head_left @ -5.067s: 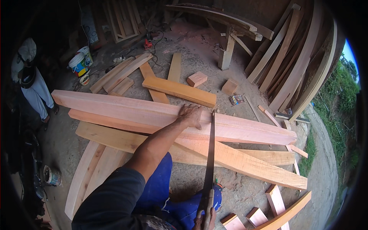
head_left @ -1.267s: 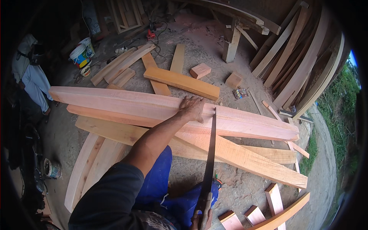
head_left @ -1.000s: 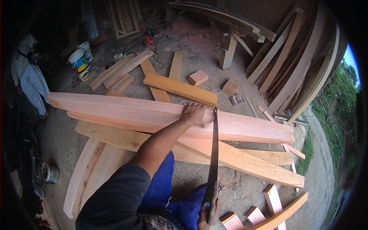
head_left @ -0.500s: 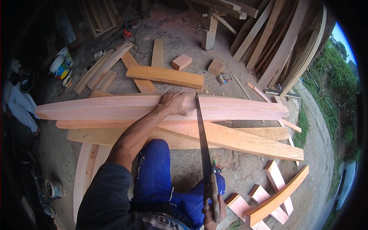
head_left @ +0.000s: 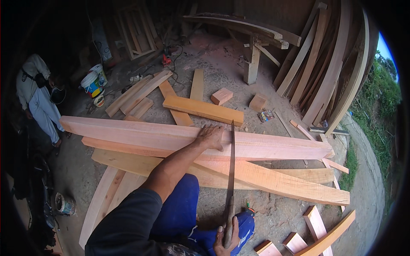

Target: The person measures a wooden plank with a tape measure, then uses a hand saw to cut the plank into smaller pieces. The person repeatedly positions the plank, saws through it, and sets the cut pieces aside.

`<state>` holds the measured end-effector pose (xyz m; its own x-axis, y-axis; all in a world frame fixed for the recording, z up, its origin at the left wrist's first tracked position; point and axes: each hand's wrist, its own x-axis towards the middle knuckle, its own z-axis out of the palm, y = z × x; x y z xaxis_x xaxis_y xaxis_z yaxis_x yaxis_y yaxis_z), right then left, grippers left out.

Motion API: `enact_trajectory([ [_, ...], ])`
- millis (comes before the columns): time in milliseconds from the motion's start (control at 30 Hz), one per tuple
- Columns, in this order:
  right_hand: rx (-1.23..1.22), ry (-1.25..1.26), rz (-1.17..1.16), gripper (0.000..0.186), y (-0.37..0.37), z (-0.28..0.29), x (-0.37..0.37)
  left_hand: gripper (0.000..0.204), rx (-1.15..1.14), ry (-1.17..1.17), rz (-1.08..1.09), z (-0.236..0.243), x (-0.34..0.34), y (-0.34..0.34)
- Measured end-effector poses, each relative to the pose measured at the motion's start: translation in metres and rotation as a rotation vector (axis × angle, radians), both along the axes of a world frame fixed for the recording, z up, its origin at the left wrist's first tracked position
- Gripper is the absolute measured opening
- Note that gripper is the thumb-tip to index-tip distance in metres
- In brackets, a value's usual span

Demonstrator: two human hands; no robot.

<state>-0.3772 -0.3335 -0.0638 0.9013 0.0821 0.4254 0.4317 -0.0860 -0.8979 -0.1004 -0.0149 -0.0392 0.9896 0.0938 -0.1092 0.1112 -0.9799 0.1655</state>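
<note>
A long pale pink beam (head_left: 277, 146) lies crosswise over other beams. My left hand (head_left: 210, 137) grips its top, fingers bent over the far side, just left of the saw blade (head_left: 231, 170). The long dark blade stands across the beam, its tip near the far edge. My right hand (head_left: 226, 237) is closed on the saw's handle (head_left: 229, 222) at the bottom, beside my blue-clad knee. An orange beam (head_left: 290, 185) slants out from under the pink one to the lower right.
A person (head_left: 38, 94) stands at left near buckets (head_left: 89, 85) and a dark motorbike (head_left: 40, 187). Planks (head_left: 200, 111) and blocks (head_left: 222, 96) lie on the floor. Boards (head_left: 324, 64) lean at right beside a wooden bench (head_left: 252, 59); short pieces (head_left: 322, 239) lie lower right. A grassy slope is far right.
My left hand stays on the beam while my right hand keeps the saw, whose angle has shifted slightly. The view swings a little. The person at left shows more clearly now, holding something dark.
</note>
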Motion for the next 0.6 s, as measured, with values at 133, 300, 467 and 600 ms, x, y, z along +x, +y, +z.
enact_trajectory([
  [133,-0.048,0.021,-0.015,0.058,0.088,0.033,0.154,0.087,-0.003,-0.021,0.014,0.000,-0.003,-0.005],
  [300,-0.035,0.203,0.019,0.061,0.063,-0.023,0.140,0.088,-0.064,0.024,-0.016,0.006,0.004,0.004],
  [467,-0.070,0.369,0.000,0.060,-0.052,-0.059,-0.040,0.092,-0.122,-0.017,-0.058,0.009,0.016,0.017],
  [600,-0.014,-0.024,0.012,0.058,0.004,-0.013,0.040,0.084,-0.044,-0.103,-0.070,0.006,0.004,0.008],
])
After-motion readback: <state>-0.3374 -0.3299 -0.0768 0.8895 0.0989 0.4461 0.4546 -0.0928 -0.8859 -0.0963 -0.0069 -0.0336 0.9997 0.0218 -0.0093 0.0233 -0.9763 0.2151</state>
